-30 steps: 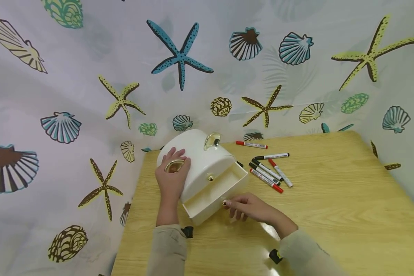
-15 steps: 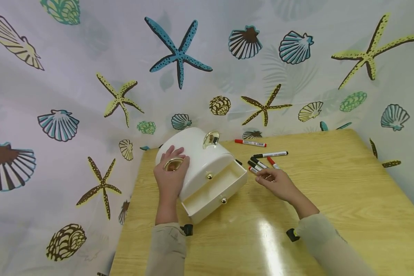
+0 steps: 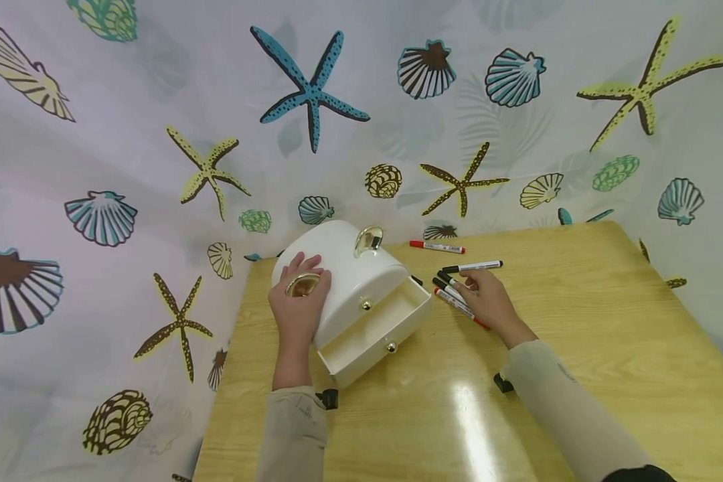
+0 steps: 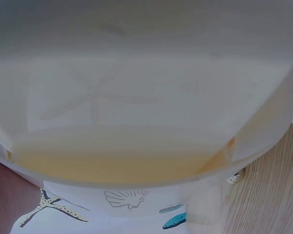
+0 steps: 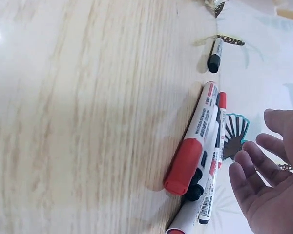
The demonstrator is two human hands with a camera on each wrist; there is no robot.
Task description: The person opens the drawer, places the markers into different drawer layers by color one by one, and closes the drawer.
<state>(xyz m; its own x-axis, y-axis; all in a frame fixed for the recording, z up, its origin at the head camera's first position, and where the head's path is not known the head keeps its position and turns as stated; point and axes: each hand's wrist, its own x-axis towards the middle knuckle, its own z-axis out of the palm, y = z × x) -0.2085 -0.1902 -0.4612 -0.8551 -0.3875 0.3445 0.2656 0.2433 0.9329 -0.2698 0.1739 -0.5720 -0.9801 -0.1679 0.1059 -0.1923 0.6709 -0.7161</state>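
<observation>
A white dome-topped box (image 3: 351, 276) stands angled on the table, its lower drawer (image 3: 361, 368) pulled out. The drawer's visible inside holds nothing that I can make out. My left hand (image 3: 298, 308) rests on the box top, fingers spread around a gold arched piece (image 3: 304, 286). At the box's right, my right hand (image 3: 488, 301) hovers over a cluster of whiteboard markers (image 3: 454, 302). The right wrist view shows its fingers loosely bent and apart from the red-capped marker (image 5: 200, 126). In the left wrist view the white box (image 4: 112, 107) fills most of the frame.
Behind the cluster lie a black-capped marker (image 3: 478, 266) and a red-capped marker (image 3: 437, 248). A second gold arched piece (image 3: 369, 241) stands on the box top. A curtain (image 3: 385, 134) printed with shells and starfish hangs behind the wooden table (image 3: 578, 335).
My right hand has let go of the drawer's gold knob and moved right and away from me to the markers. The left hand stays on the box, and the drawer remains pulled out.
</observation>
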